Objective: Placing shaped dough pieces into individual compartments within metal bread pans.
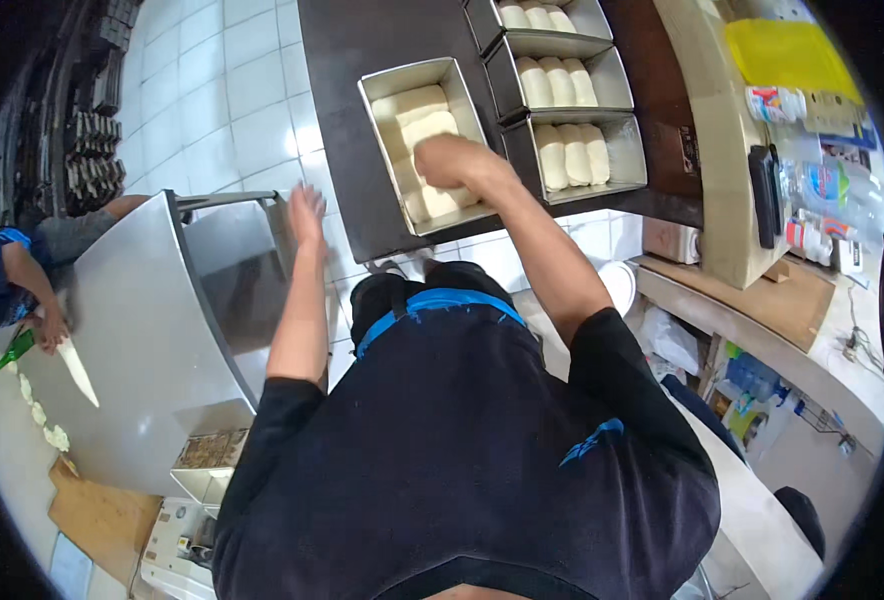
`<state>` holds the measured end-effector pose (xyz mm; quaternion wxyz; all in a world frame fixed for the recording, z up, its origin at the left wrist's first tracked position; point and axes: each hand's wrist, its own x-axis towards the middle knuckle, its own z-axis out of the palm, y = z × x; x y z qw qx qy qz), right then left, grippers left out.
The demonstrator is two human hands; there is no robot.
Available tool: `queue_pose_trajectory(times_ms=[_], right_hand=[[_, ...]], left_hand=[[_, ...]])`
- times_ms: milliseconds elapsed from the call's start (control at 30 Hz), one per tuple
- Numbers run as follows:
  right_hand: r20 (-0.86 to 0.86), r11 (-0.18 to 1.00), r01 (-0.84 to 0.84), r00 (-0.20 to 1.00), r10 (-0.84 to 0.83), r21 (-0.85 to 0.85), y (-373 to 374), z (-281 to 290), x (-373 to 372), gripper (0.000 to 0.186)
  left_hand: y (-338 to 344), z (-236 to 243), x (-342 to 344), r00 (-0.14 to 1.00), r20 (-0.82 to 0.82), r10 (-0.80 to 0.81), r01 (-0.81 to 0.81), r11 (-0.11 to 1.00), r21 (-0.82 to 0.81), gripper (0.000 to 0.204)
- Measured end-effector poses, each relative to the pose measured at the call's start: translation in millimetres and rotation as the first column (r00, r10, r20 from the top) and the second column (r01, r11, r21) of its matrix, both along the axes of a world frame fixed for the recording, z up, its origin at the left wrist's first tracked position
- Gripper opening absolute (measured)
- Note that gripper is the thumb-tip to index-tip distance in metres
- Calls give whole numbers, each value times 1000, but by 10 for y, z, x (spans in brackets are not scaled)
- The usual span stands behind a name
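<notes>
Dark surface (392, 30) carrying pan (464, 105) of dough (427, 124), right hand (454, 161) curling above, grip unclear, left hand (307, 213) extending fingers off left edge, labelled bottle (834, 188) sitting beyond right edge

From my remote station, I can read no wording for certain. At two o'clock I see a white jar (777, 103) with a coloured label; between two and three, a bottle (835, 188) labelled blue; nearer three, another jar (809, 239) with red print, too small.
</notes>
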<state>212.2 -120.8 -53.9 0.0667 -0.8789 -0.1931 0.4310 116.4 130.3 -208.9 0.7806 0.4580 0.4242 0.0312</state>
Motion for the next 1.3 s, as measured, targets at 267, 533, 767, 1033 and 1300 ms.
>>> queue_pose_trajectory(times_ms=[267,533,767,1033,1300], right_hand=[[27,973,89,995,-97,213,297,166,403,25],[-88,949,-5,995,35,316,384,42,358,23],[63,929,-258,966,250,264,271,-395,556,30],[152,905,-397,914,375,155,206,-663,557,37],[43,940,-302,953,300,157,122,-564,208,38]], left_hand=[[1215,-1381,-4127,777,-494,-390,563,782,267,31],[463,-1206,-4885,840,-530,-112,279,928,247,33],[-534,-1180,-4687,857,-507,89,-45,994,98,46],[-227,-827,-4616,893,-175,415,-399,549,-734,46],[-212,-1052,-4231,878,-394,271,-310,950,-39,46]])
